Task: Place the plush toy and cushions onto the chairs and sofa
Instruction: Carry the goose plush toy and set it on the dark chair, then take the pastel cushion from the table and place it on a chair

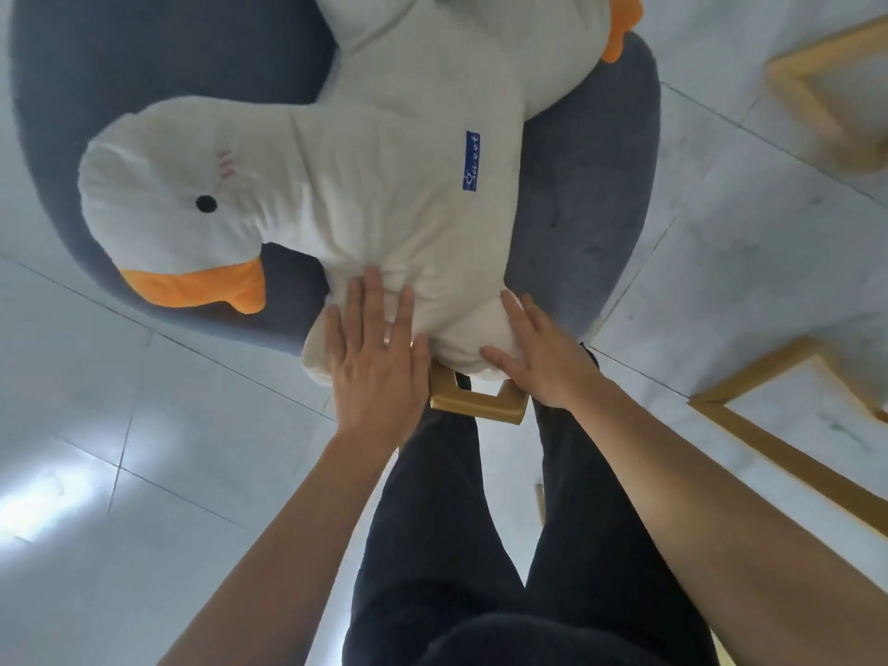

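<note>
Head view, looking straight down. The plush toy, a large white goose, lies across the seat of a round dark-grey chair. I read its long axis as running from lower left to upper right of the frame: head and orange beak at the lower left, pointing down-left toward the chair's edge, orange feet at the upper right, partly cut by the frame. A blue label sits on the body, lengthwise up the frame. One black eye faces the camera, so the toy lies on its side.

My left hand rests flat on the near bulge of the body, fingers spread and released, pressing into the fabric. My right hand lies flat beside it, fingers likewise extended, gripping nothing. Both touch the toy's near edge, which overhangs the seat.

A gold chair leg shows below the hands. Pale floor tiles surround the chair; gold-framed furniture stands at right.
</note>
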